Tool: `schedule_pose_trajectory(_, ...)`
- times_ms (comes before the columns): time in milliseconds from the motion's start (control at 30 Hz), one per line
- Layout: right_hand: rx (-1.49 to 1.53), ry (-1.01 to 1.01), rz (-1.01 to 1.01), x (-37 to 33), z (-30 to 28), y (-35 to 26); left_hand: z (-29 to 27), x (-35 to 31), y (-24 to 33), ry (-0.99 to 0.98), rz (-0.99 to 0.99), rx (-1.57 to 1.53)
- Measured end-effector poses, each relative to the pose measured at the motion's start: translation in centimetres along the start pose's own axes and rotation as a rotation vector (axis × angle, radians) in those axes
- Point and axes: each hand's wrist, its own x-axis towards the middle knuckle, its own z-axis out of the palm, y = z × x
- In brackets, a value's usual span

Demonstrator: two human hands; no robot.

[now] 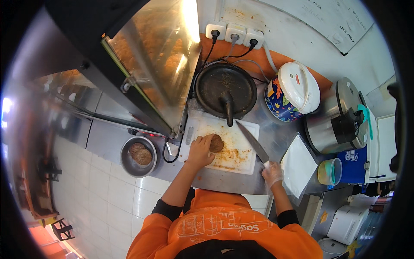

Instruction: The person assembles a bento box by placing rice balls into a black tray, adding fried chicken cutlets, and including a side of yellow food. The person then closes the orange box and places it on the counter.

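Observation:
A round brown patty rests on a white cutting board that is smeared with orange-brown crumbs and sauce. My left hand grips the patty from its left side with bent fingers. In my right hand, which wears a clear plastic glove, is the handle of a large knife. Its blade slants up and left over the board's right part, apart from the patty. To the left of the board, a metal bowl holds more brown patties.
A black stone mortar with its pestle stands behind the board. A glass display case rises at the left. On the right are a patterned rice container, a steel cooker, white sheets and a plastic cup.

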Motion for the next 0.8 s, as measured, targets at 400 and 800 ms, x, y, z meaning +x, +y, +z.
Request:
schedule_pose_trajectory(400,0.375,-0.241,-0.282,-3.9,-2.7,-10.8,-1.2,0.2,2.1,0.438,-0.029,-0.011)
schedule_pose_trajectory(800,-0.078,-0.492,-0.324,-0.1,-2.2,-15.3,7.4,11.3,-3.2,0.54,0.082,-0.108)
